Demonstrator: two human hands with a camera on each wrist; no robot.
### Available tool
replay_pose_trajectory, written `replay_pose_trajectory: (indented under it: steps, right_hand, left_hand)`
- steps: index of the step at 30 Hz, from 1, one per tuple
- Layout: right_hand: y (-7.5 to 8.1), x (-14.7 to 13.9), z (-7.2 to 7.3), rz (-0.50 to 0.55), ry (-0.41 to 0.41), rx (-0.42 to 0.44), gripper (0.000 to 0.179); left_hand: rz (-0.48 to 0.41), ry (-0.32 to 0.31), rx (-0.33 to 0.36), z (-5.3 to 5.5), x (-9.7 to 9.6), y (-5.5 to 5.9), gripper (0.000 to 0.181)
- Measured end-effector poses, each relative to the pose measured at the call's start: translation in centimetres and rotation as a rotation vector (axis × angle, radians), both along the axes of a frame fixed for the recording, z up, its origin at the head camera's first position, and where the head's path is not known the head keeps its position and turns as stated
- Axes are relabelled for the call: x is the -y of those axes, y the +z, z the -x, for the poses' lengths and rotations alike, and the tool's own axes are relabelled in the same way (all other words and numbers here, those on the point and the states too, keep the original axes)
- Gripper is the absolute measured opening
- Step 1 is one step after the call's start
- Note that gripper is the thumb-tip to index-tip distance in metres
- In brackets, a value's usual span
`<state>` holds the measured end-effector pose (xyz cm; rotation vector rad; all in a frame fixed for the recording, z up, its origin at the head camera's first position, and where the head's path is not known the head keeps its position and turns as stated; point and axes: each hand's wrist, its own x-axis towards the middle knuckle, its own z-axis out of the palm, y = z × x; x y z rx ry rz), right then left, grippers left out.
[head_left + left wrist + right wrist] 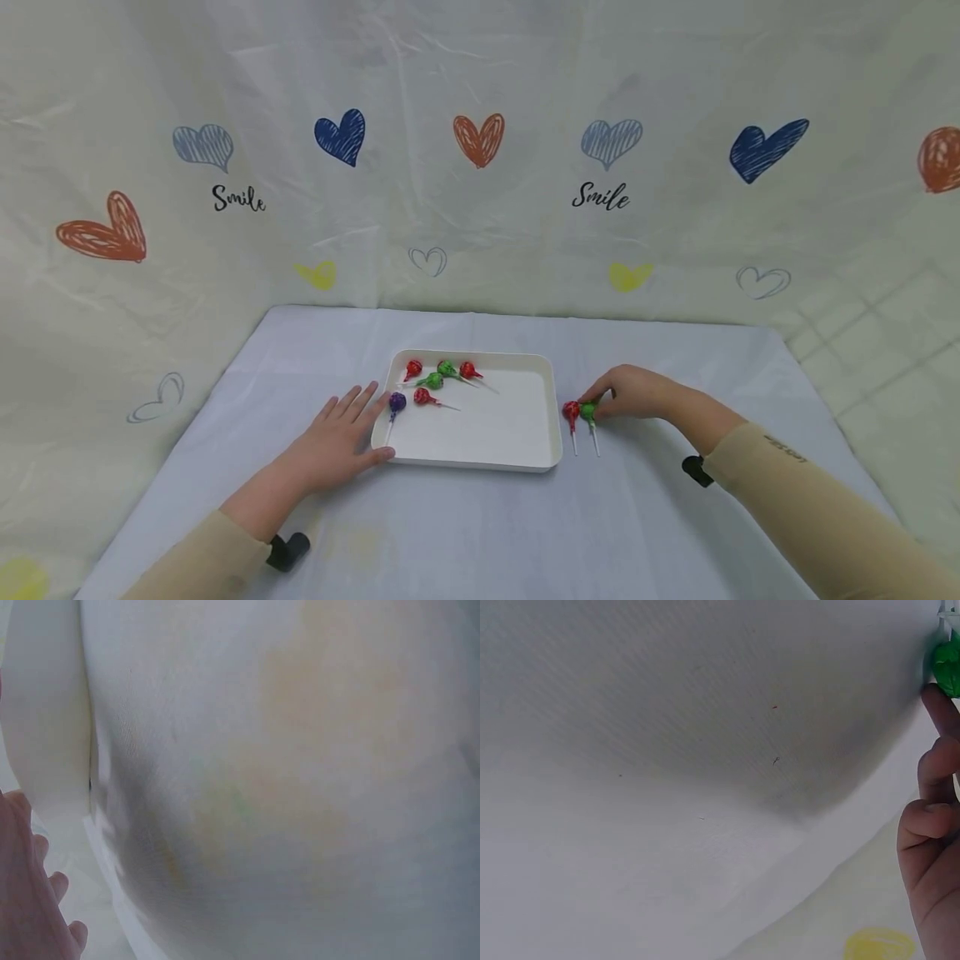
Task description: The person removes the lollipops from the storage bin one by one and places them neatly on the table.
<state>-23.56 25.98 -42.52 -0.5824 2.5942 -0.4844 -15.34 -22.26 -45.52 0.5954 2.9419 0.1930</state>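
Observation:
With spread fingers, my left hand [337,442] rests at the left edge of the white tray [480,433], thumb at the near corner. Inside the tray lie a purple lollipop [397,403], three red lollipops [423,397] and two green ones [434,381], mostly toward the left and back. Just right of the tray, a red lollipop [572,412] and a green lollipop [588,412] lie side by side, sticks toward me. My right hand [633,392] pinches the green one by its wrapped head. In the right wrist view a fingertip [931,694] meets that green head [946,669].
A white cloth [480,533] covers the table, with faint yellowish stains near the front left. Behind the table hangs a pale backdrop [525,242] printed with hearts and "Smile". Black wrist-camera mounts [288,552] sit under both forearms.

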Motion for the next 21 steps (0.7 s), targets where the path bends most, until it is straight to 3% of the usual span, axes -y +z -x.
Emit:
replay_pose_trajectory:
  steps: [10,21]
  right_hand:
    - [0.3,-0.1,-0.1,0.013,-0.005,0.012,0.028]
    - [2.9,0.3,0.4,0.014,0.003,-0.031,0.032]
  left_hand:
    - [0.01,0.001,0.002,0.2,0.1,-0.3,0.094]
    - [0.011,0.004,0.005,0.3,0.2,-0.5,0.095]
